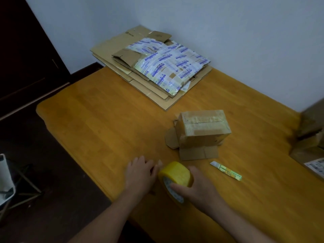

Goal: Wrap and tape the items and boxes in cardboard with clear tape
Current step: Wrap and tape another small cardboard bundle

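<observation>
Tape roll (pixel 175 174) sits at the near-centre of the tabletop (pixel 105 120), between both hands. It stands on its edge, tilted. The core hole faces near-left, so its axis runs near-left to far-right. The roll is a glossy yellow ring w/ a pale printed core.

R hand (pixel 198 188): grip clamped on the roll, thumb across the core face, fingers round the far-right side. L hand (pixel 140 172): fingers bent vs. the roll's left rim, at a small raised tab. Can't tell if that grip pinches it.

Box (pixel 201 128) is just beyond the roll. It's brown corrugated card, blocky, long axis approx. left-right. Shiny tape runs along the top seam, and loose flaps lie flat at its left and near sides.

Cutter (pixel 226 171) is slim and green-white, right of the roll, lying far-left to near-right.

At the far end, by the wall, is a stack of flat card (pixel 112 44) w/ a crinkly blue-print plastic mailer (pixel 171 64) on top. More boxes (pixel 310 134) at the right edge, blurred.
</observation>
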